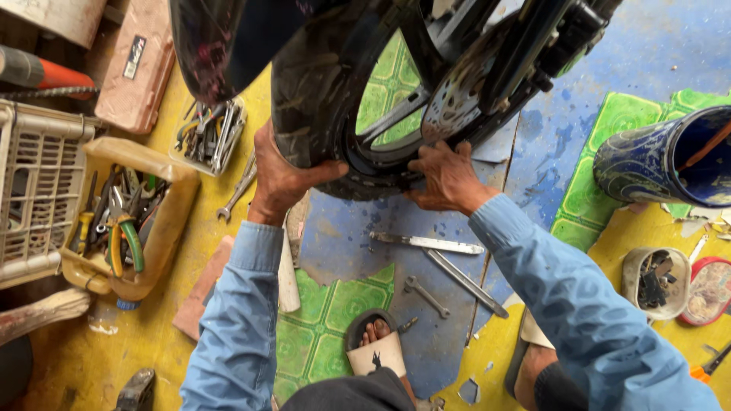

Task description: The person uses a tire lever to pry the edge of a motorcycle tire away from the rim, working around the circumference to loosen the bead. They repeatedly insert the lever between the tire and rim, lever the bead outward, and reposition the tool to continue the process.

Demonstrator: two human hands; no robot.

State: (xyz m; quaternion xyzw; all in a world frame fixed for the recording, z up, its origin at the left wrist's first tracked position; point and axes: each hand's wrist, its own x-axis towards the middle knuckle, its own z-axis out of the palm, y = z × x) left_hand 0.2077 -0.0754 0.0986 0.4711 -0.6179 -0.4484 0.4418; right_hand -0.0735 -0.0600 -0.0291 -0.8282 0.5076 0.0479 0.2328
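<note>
Head view looks down on a motorcycle wheel raised above the painted floor, near its far edge. Left hand clamps the black tyre from the left, thumb across the tread, fingers wrapped behind. Right hand presses on the tyre's lower right rim, fingers curled over the edge. Two flat tyre levers and a small spanner lie on the floor just below the wheel. A yellow tub of pliers sits by the left edge, a blue bucket at the right.
</note>
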